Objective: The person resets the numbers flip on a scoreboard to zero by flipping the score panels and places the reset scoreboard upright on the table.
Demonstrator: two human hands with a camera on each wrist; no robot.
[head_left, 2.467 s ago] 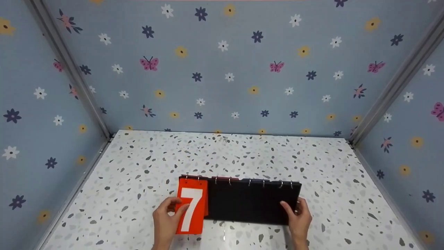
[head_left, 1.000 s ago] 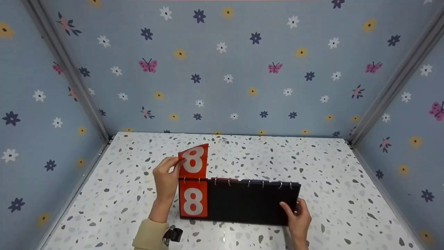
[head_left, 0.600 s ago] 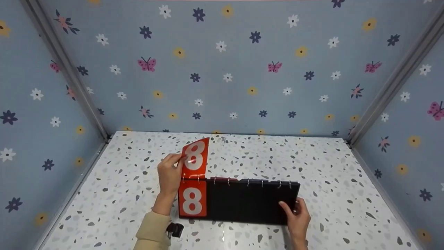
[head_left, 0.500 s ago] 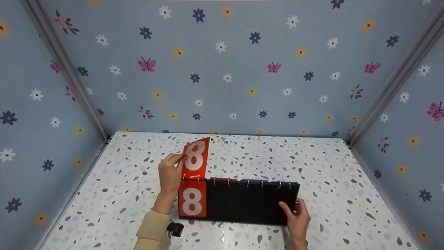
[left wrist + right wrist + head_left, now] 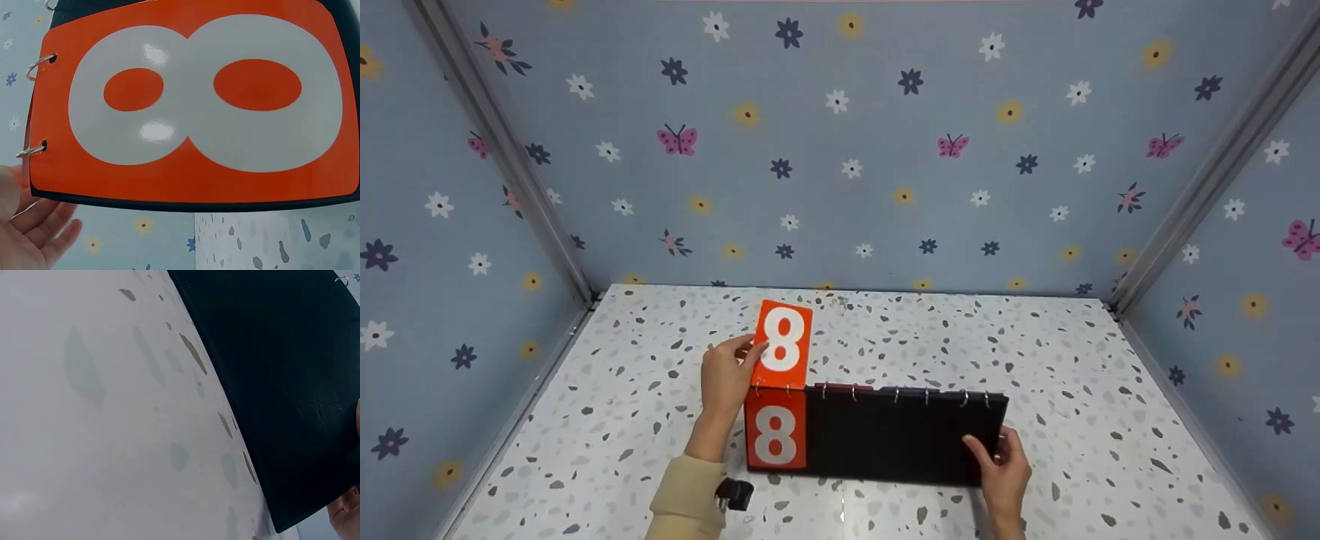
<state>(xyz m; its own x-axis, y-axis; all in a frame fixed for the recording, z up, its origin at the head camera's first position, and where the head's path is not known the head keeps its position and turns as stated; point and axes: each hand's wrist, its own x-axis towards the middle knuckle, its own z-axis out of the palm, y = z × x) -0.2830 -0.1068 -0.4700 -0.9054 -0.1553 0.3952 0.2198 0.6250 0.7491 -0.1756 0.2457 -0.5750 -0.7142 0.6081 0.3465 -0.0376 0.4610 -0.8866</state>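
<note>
A black flip scoreboard (image 5: 904, 439) stands on the table, metal rings along its top edge. My left hand (image 5: 727, 375) pinches the left edge of a red number card (image 5: 796, 341) raised above those rings, a white 8 facing me. Below it another red card (image 5: 800, 427), also with an 8, hangs against the board's left end; it fills much of the left wrist view, where the left hand (image 5: 28, 236) shows beside the rings. My right hand (image 5: 1009, 472) grips the board's right edge, thumb in front. In the right wrist view the black board (image 5: 281, 382) hides most of that hand.
A white speckled table (image 5: 930, 341) surrounds the board. Blue flowered panels (image 5: 840, 142) enclose it at the back and both sides, with grey metal posts (image 5: 521, 165) at the corners. A black device (image 5: 737, 495) sits by the left sleeve.
Earlier my left hand held a red 7 card low before the board. It rose above the rings with a card; that card, slanted half a second ago, now faces me flatter. The right hand keeps its hold.
</note>
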